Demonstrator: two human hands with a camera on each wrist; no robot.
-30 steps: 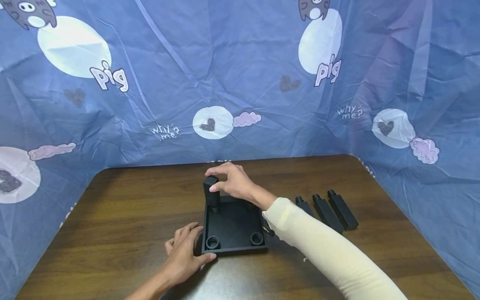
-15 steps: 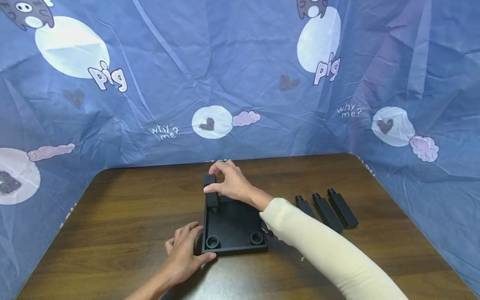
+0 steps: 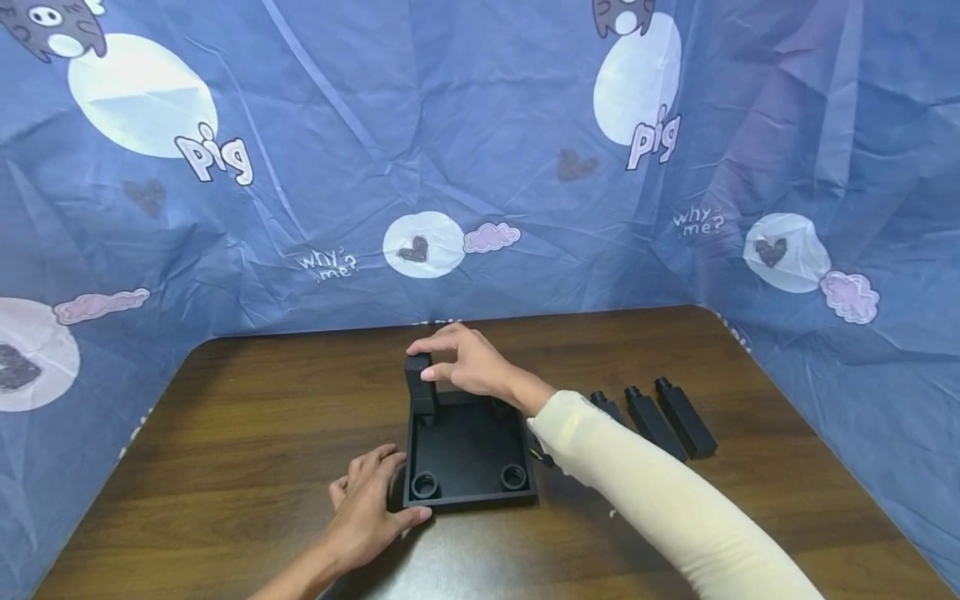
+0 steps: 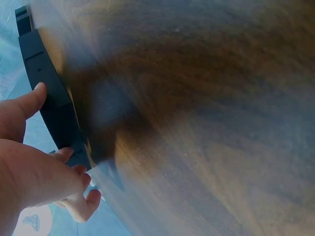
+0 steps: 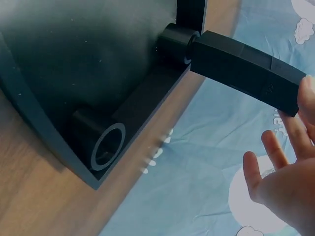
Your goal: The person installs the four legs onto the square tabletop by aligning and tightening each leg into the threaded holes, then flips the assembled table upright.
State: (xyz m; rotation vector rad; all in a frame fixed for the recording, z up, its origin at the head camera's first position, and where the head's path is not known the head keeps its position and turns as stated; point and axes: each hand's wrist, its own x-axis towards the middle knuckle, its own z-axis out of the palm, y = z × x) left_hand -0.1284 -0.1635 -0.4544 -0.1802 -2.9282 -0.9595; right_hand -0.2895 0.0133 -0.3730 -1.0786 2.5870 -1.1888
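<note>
Fingers [image 3: 437, 342] of the right hand [image 3: 472, 362] are pinching a black post [image 5: 246, 71] while the spread left hand [image 3: 367, 508] is touching the tray [image 3: 471, 448].

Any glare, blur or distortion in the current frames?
Head: pale glare on the tabletop near the bottom. Left wrist: tabletop hazy and soft, dark shadow beside the tray. Right wrist: greyish sheen and specks on the tray; black post looks bowed, likely lens distortion.

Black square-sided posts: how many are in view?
4: held post in the right hand; left post, middle post and right post lying right of the tray. The sleeve may hide more.
</note>
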